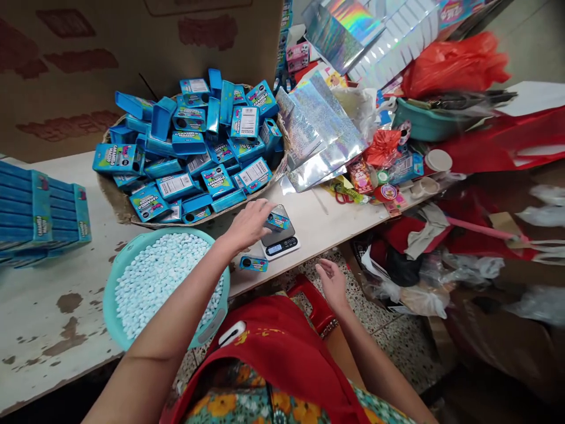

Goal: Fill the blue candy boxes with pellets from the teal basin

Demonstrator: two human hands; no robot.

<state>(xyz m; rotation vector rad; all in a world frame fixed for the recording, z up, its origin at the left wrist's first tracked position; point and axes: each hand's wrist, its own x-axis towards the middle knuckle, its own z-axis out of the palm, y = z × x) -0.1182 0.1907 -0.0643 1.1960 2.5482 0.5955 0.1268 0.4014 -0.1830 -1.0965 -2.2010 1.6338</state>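
The single head-worn camera looks steeply down and forward, close over the table (53, 306), whose edge runs across mid-frame.

Left hand (247, 227) reaches forward (palm down); right hand (332, 285) hangs open.

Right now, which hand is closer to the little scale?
The left hand. It rests at the small grey digital scale, touching the small blue box on it. The right hand hangs open below the table edge, apart from the scale.
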